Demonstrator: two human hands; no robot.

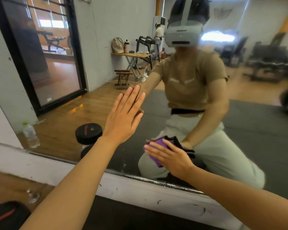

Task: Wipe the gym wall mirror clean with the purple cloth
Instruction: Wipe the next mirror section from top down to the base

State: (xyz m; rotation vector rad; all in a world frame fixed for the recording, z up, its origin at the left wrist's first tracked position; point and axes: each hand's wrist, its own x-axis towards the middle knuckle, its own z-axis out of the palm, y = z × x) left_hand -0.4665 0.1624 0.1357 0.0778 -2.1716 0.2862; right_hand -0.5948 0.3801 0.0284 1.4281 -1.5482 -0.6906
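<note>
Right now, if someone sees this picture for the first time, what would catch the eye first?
Most striking is the big wall mirror filling the view, with the person's reflection crouching in it. The left hand lies flat on the glass, fingers straight, while the right hand presses the purple cloth against the mirror's lower part. At lower left, a plastic bottle appears in the mirror.

Soft purple cloth (pixel 155 151) on the glossy glass mirror (pixel 239 130); scuffed painted wall (pixel 140 191) beneath.

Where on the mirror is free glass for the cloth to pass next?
Free glass lies between the left hand and the right hand pressing the purple cloth, and right of the cloth along the mirror's bottom edge. Crowded: under the left hand.
</note>
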